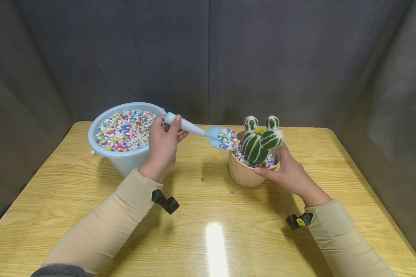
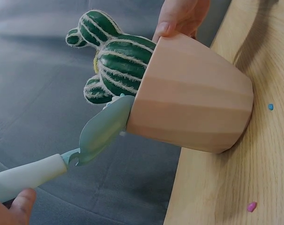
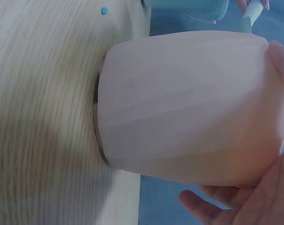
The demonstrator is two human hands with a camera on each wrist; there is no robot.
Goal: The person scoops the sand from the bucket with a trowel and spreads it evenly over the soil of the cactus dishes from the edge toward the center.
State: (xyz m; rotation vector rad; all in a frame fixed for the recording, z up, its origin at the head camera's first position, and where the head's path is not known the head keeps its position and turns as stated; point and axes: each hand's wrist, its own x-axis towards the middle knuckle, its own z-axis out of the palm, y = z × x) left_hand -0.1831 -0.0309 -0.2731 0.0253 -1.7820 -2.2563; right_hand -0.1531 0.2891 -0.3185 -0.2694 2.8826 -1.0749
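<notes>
My left hand (image 1: 163, 144) grips the white handle of a light-blue toy shovel (image 1: 193, 128). Colorful pebbles (image 1: 228, 139) lie on its blade, whose tip is at the rim of a peach plant pot (image 1: 248, 176). In the left wrist view, the blade (image 2: 103, 130) overlaps the pot's rim (image 2: 140, 96) from below. A green cactus (image 1: 255, 147) with white fuzzy stripes stands in the pot among more pebbles. My right hand (image 1: 291, 175) holds the pot's right side, thumb at the front rim. Its other fingers are mostly hidden behind the pot in the head view.
A light-blue bucket (image 1: 105, 151) full of mixed-color pebbles stands at the back left of the wooden table (image 1: 187, 231). Loose on the tabletop lie a pink pebble (image 1: 202, 179), a blue one (image 1: 232, 192) and a white one (image 1: 155, 250). Dark curtains (image 1: 263, 57) enclose the back and sides.
</notes>
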